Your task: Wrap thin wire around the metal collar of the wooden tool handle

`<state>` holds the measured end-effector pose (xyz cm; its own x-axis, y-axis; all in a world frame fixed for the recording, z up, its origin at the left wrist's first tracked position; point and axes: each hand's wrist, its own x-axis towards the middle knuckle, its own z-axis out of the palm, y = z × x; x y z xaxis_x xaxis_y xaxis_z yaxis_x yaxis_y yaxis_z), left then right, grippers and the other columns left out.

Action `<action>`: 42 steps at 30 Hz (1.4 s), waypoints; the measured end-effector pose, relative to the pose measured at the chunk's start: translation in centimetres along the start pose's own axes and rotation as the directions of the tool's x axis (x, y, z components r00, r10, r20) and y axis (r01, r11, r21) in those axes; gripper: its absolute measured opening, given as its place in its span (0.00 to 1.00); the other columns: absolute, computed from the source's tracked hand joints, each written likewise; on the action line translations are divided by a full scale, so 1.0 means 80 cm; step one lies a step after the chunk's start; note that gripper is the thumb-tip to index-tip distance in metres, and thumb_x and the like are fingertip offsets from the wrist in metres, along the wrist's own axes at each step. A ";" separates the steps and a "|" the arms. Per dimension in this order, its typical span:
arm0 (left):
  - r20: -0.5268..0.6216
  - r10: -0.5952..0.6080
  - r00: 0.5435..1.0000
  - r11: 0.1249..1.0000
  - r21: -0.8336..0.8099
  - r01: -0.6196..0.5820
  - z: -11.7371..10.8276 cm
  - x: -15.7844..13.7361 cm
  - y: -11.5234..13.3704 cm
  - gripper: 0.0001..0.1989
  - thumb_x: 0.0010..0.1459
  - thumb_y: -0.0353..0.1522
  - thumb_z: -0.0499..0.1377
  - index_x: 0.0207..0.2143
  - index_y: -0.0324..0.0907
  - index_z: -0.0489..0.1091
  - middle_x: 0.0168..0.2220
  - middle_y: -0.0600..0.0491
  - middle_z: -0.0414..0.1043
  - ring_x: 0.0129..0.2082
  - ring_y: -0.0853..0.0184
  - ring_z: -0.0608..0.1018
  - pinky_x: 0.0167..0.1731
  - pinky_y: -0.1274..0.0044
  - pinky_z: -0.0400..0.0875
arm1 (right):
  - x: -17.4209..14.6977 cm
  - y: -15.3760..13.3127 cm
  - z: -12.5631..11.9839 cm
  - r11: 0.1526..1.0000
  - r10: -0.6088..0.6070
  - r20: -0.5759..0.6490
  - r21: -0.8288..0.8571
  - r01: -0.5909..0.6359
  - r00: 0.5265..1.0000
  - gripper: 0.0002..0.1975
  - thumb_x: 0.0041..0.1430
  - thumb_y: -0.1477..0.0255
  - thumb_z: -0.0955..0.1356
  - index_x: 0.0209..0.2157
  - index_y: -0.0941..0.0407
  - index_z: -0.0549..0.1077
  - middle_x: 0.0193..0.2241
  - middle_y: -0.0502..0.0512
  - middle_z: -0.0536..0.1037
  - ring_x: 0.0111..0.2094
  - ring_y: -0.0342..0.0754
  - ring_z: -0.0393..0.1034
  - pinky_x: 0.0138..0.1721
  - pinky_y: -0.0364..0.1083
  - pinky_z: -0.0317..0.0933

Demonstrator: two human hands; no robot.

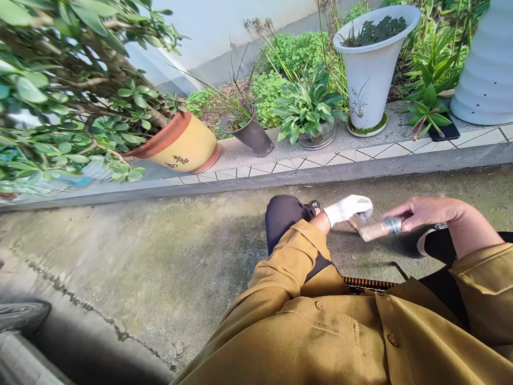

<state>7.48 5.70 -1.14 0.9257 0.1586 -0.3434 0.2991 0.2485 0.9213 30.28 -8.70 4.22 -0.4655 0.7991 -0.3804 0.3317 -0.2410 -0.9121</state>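
My left hand (349, 208), in a white knit glove with grey fingertips, is curled closed. A thin orange-red piece (353, 225) sticks out below its fingers towards the end of a pale wooden handle (372, 231). Whether that piece is joined to the handle, I cannot tell. My bare right hand (430, 211) is closed on the handle's other end, by a band of silvery winding (393, 225). Both hands are over the concrete between my knees.
A low tiled ledge (248, 172) runs across in front, bearing a yellow pot (182, 141), a dark tilted pot (256, 133), a leafy plant (310, 107) and a tall white planter (366, 80). Beneath me shows a striped seat (371, 282). A wheel (24, 316) stands at lower left.
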 end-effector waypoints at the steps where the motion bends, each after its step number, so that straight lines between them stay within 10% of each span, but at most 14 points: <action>1: -0.001 0.027 1.000 0.997 -0.077 -0.027 -0.001 0.001 -0.003 0.20 0.55 0.45 0.67 0.27 0.36 0.72 0.24 0.53 0.70 0.23 0.72 0.71 0.30 0.77 0.71 | -0.003 -0.002 -0.003 0.992 -0.006 -0.081 0.122 0.016 0.997 0.29 0.50 0.60 0.79 0.54 0.52 0.82 0.37 0.53 0.83 0.36 0.50 0.76 0.40 0.47 0.70; 5: 0.066 0.161 0.985 0.938 -0.322 -0.131 -0.004 0.000 -0.008 0.27 0.56 0.52 0.66 0.41 0.35 0.75 0.24 0.56 0.67 0.22 0.72 0.69 0.37 0.70 0.76 | -0.011 0.000 -0.012 0.878 0.101 -0.397 0.466 0.106 0.912 0.35 0.51 0.57 0.79 0.61 0.46 0.74 0.31 0.50 0.78 0.31 0.48 0.72 0.34 0.51 0.74; 9: -0.025 0.208 0.978 0.900 -0.386 -0.201 -0.007 0.004 -0.010 0.34 0.59 0.56 0.61 0.52 0.36 0.74 0.27 0.56 0.66 0.21 0.73 0.65 0.33 0.73 0.75 | -0.014 0.001 -0.013 0.879 0.065 -0.476 0.443 0.176 0.877 0.26 0.49 0.56 0.79 0.48 0.51 0.81 0.29 0.52 0.77 0.29 0.48 0.71 0.30 0.47 0.72; 20: -0.084 0.140 0.987 0.943 -0.292 -0.159 -0.007 0.001 -0.009 0.27 0.54 0.45 0.70 0.48 0.36 0.75 0.25 0.60 0.65 0.20 0.79 0.62 0.30 0.79 0.70 | -0.004 -0.004 -0.015 0.882 0.045 -0.590 0.403 0.245 0.806 0.21 0.49 0.54 0.79 0.39 0.53 0.80 0.28 0.51 0.75 0.29 0.46 0.68 0.32 0.46 0.67; 34: -0.045 0.072 0.996 0.985 -0.152 -0.078 -0.001 0.004 -0.011 0.31 0.54 0.56 0.65 0.36 0.33 0.74 0.24 0.49 0.74 0.20 0.69 0.75 0.24 0.76 0.68 | 0.028 -0.008 0.020 0.765 -0.030 -0.324 0.601 0.230 0.946 0.32 0.51 0.60 0.80 0.58 0.50 0.77 0.29 0.50 0.77 0.32 0.49 0.72 0.33 0.52 0.75; 42: -0.213 0.241 0.947 0.961 -0.082 -0.263 -0.002 0.000 0.000 0.22 0.57 0.45 0.66 0.45 0.36 0.74 0.35 0.51 0.77 0.31 0.69 0.79 0.39 0.75 0.71 | 0.048 -0.016 0.021 0.710 -0.059 -0.588 0.543 0.448 0.807 0.21 0.53 0.57 0.78 0.45 0.54 0.83 0.52 0.62 0.81 0.40 0.52 0.76 0.32 0.46 0.71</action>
<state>7.48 5.89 -1.16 0.8991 0.4140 -0.1423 0.0250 0.2758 0.9609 26.72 -6.28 3.65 0.0876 0.9826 -0.1635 -0.4183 -0.1127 -0.9013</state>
